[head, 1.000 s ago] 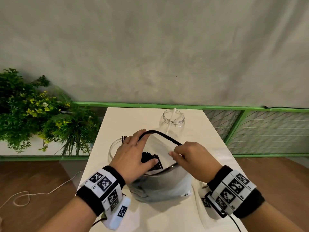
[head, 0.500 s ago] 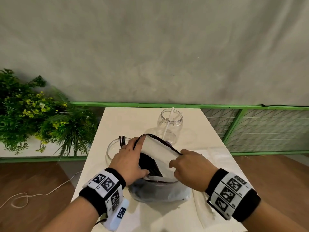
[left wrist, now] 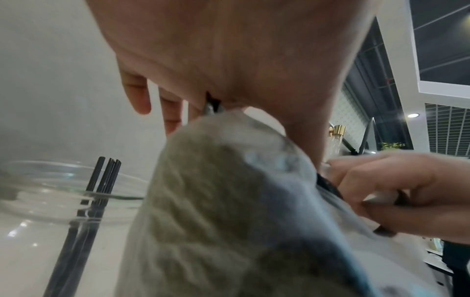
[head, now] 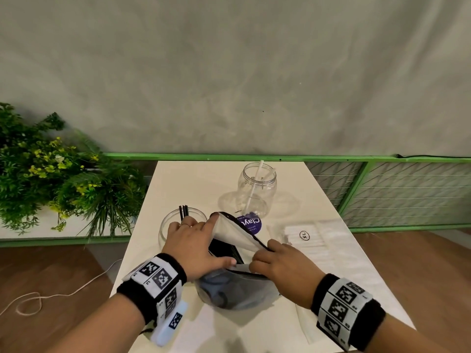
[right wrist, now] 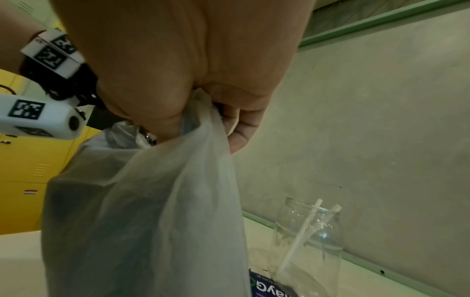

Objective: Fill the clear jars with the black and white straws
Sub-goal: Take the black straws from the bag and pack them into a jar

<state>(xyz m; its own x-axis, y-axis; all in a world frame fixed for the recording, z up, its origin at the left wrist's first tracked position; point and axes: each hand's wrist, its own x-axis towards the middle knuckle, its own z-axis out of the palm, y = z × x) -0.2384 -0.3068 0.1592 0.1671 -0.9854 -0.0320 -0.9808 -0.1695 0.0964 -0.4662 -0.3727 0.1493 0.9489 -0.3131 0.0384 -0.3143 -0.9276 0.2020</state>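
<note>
Grey wall (head: 229,72) and a green rail (head: 254,157) back your white desk (head: 204,179). Your left hand (head: 193,247) and right hand (head: 277,261) each hold the rim of a plastic bag (head: 237,291), fingers curled tight on it, mouth pulled apart over black straws (head: 224,250). Left of it, a wide jar (head: 168,222) holds 3 black straws. Behind, a tall jar (head: 257,189) holds 2 white straws (head: 254,187).

"XL" on straw packet (head: 304,235)
</note>
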